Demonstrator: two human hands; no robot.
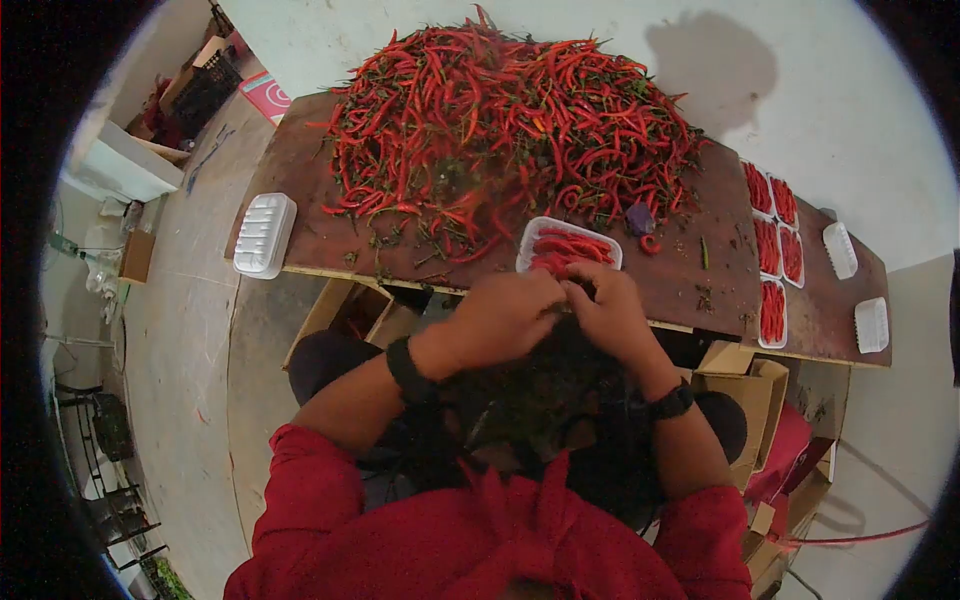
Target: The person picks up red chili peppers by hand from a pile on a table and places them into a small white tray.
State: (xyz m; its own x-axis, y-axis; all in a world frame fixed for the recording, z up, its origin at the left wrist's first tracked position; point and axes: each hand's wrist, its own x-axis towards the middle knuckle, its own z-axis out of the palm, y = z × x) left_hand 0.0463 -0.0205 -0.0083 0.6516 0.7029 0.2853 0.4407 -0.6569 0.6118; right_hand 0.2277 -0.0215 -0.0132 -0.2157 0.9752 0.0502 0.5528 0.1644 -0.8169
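Note:
A white tray (525, 255) part-filled with red chilies (572, 247) stands at the table's near edge. Just below it, my left hand (508, 318) and my right hand (610, 308) come together, fingers curled and fingertips close to each other. Whatever they pinch is hidden by the fingers. Behind the tray rises a large heap of red chilies (520, 120) with green stems and leaves. A small purple object (640, 218) lies to the right of the tray, with a curled red chili (651, 244) beside it.
Several filled trays (768, 245) stand on the table's right side, near two bare white trays (840, 250). A stack of white trays (265, 235) sits at the left corner. A green chili (704, 252) lies on the brown tabletop (690, 285). Cardboard boxes (735, 400) stand below.

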